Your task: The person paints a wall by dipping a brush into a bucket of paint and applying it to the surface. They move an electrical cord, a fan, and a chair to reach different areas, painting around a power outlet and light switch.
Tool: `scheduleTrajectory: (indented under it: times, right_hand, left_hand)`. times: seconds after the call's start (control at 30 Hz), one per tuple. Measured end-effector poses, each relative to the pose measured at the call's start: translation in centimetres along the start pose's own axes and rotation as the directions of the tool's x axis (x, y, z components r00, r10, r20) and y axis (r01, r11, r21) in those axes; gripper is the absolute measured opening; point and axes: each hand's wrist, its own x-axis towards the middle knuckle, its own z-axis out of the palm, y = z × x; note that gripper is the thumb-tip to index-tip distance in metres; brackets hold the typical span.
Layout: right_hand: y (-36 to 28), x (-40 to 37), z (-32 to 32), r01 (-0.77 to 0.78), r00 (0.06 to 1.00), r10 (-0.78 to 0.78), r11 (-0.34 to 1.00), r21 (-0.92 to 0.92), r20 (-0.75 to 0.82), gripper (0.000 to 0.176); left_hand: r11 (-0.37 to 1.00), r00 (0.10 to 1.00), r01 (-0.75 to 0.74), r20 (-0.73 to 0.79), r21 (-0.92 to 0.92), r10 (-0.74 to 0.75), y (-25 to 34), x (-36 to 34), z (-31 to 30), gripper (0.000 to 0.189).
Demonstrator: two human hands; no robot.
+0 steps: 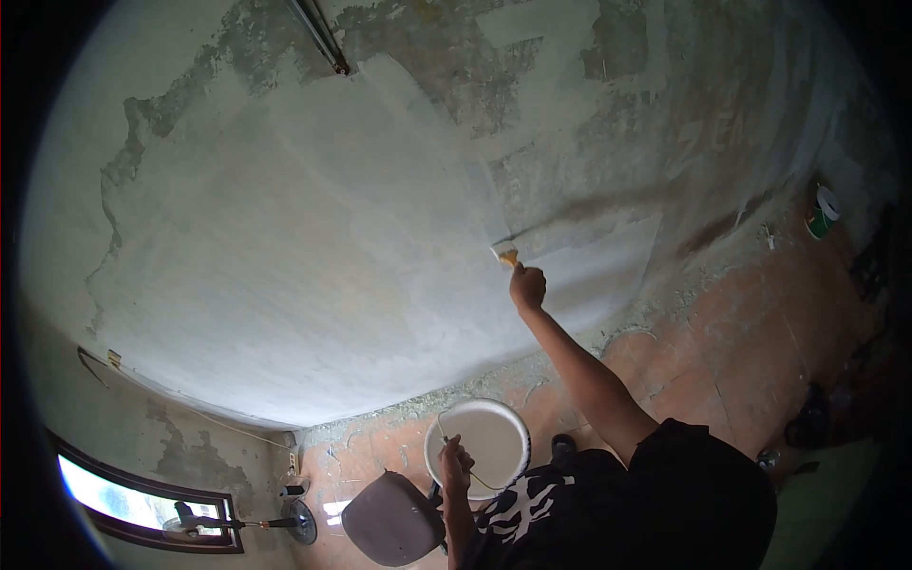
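My right hand (527,285) is closed around the handle of a paintbrush (506,254), arm stretched out. The wide pale head of the brush is at the wall (361,218), along the border between a smooth whitish coat and rougher grey patches. Lower down, my left hand (456,460) is closed on the thin handle of a white bucket (522,432). This handle arcs across the opening from rim to rim. Pale, whitish liquid shows inside the bucket, partly hidden by my left hand.
A grey-brown chair (391,518) stands beside the bucket. A standing fan (300,522) is near the window (142,503). Debris lines the tiled floor (703,370) along the wall. A green-and-white bucket (823,213) sits at the far right; a metal fixture (323,38) is on the wall above.
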Motion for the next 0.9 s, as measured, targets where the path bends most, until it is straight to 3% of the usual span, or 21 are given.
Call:
scheduleTrajectory:
  times: [0.13, 0.27, 0.33, 0.4, 0.6, 0.73, 0.9]
  right_hand:
    - [-3.5, 0.2, -2.5, 0.068, 0.998, -0.065, 0.987, 0.146, -0.022, 0.043]
    - [-1.3, -3.6, -5.1, 0.219, 0.976, -0.2, 0.917, 0.334, -0.09, 0.039]
    - [1.8, -5.0, -5.7, 0.228, 0.972, -0.233, 0.913, 0.34, -0.027, 0.037]
    - [4.7, -6.5, -6.6, 0.105, 0.976, -0.176, 0.9, 0.423, 0.131, 0.037]
    - [12.6, -9.7, -9.7, -0.205, 0.951, 0.109, 0.922, 0.327, 0.289, 0.039]
    - [14.2, -11.2, -12.0, -0.275, 0.906, 0.152, 0.921, 0.275, 0.395, 0.037]
    - [15.2, -13.2, -13.6, -0.099, 0.858, -0.035, 0.968, 0.231, 0.513, 0.038]
  left_hand:
    - [0.999, 1.0, 0.008, -0.012, 0.032, -0.008, 0.1, 0.0, 0.0, 0.031]
    - [0.998, 1.0, -0.001, 0.019, 0.067, 0.0, -0.3, 0.1, -0.2, 0.026]
    - [0.993, 1.0, -0.011, -0.007, 0.117, 0.011, -0.5, 0.0, 0.2, 0.021]
    - [0.985, 1.0, -0.016, 0.026, 0.175, 0.011, 0.1, -0.3, 1.0, 0.022]
    - [0.944, 0.996, 0.048, -0.085, 0.325, -0.022, 0.4, -1.7, 4.4, 0.023]
    - [0.906, 0.996, 0.029, -0.094, 0.421, 0.012, -0.6, -2.2, 4.7, 0.025]
    - [0.928, 0.992, 0.054, -0.124, 0.369, -0.008, -0.5, -2.5, 5.4, 0.027]
